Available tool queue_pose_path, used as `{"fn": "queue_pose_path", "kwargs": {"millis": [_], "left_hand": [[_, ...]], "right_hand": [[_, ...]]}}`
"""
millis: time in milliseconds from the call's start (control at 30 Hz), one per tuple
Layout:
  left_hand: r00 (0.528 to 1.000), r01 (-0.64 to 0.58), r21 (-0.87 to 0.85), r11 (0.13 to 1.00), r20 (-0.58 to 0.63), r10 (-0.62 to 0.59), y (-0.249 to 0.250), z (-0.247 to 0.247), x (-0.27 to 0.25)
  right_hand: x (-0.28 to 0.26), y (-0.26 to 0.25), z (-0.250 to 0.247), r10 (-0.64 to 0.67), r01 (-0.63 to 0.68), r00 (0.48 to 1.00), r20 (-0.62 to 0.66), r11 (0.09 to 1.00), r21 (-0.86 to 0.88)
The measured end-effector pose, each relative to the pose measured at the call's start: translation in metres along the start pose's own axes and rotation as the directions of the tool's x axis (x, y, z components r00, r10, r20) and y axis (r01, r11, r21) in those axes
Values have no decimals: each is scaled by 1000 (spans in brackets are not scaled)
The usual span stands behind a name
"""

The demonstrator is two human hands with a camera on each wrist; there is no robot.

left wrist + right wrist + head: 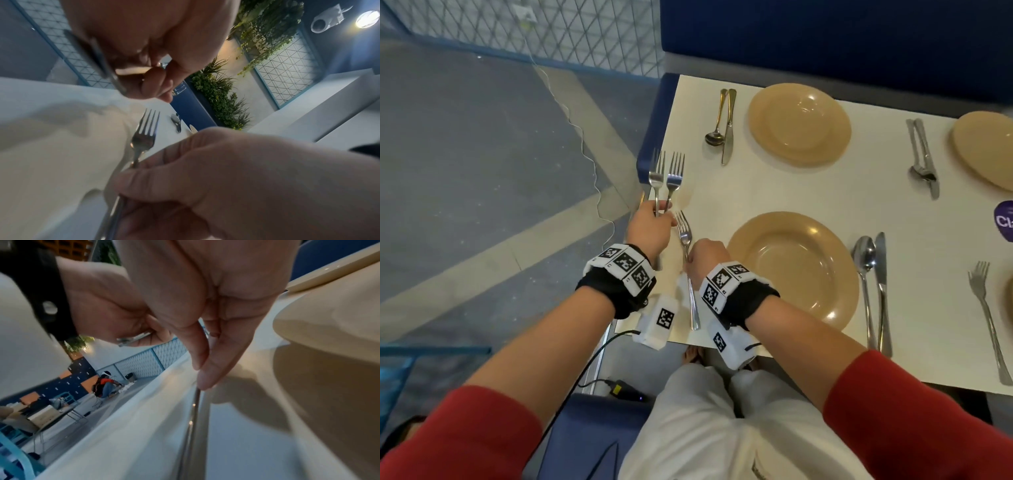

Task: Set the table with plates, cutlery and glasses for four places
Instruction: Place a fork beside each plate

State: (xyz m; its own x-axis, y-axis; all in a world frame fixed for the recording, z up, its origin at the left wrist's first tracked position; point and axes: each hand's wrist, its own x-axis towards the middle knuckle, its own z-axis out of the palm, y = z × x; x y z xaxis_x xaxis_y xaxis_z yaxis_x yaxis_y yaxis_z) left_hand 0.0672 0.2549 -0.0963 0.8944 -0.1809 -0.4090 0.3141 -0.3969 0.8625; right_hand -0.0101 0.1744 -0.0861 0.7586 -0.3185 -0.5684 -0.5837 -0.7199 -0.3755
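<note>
Forks step: your right hand (705, 255) pinches one fork (686, 236) beside the near plate (791, 270); your left hand (650, 226) grips two forks (666, 174). Lay it flat on the desk (774, 192).

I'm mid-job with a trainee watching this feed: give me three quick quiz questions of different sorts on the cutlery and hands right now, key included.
1. True or false: the left hand holds two forks.
2. Multiple choice: the fork in the right hand is (A) left of the near plate, (B) on that plate, (C) right of its knife.
3. Fill in: beside the far plate lie a knife and a ____.

Key: 1 true; 2 A; 3 spoon.
</note>
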Motion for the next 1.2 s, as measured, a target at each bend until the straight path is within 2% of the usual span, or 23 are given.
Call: {"fn": "queue_pose_path", "kwargs": {"millis": [233, 500, 633, 767, 867, 933, 1033, 1200], "left_hand": [[997, 32, -6, 999, 69, -32, -10, 12, -13], [996, 38, 25, 999, 80, -40, -11, 11, -16], [992, 69, 118, 991, 95, -80, -18, 14, -21], [988, 59, 286, 956, 118, -97, -24, 20, -31], [993, 20, 416, 909, 95, -65, -22, 25, -39], [998, -10, 471, 882, 61, -21, -20, 29, -43], [1000, -3, 508, 861, 16, -5, -20, 34, -45], [1000, 3, 513, 858, -17, 7, -20, 39, -50]], "right_hand": [[-7, 5, 10, -63, 59, 989, -132, 998, -36], [-2, 8, 5, -140, 119, 979, -147, 983, -142], [-6, 12, -3, -133, 123, 973, -189, 991, -61], [-17, 23, -26, -120, 155, 938, -324, 984, 86], [-24, 40, -51, -53, 140, 914, -403, 972, 189], [-26, 50, -59, -53, 140, 922, -384, 969, 204], [-29, 55, -51, -125, 169, 948, -293, 977, 130], [-31, 55, -32, -178, 207, 951, -252, 974, 93]]}}
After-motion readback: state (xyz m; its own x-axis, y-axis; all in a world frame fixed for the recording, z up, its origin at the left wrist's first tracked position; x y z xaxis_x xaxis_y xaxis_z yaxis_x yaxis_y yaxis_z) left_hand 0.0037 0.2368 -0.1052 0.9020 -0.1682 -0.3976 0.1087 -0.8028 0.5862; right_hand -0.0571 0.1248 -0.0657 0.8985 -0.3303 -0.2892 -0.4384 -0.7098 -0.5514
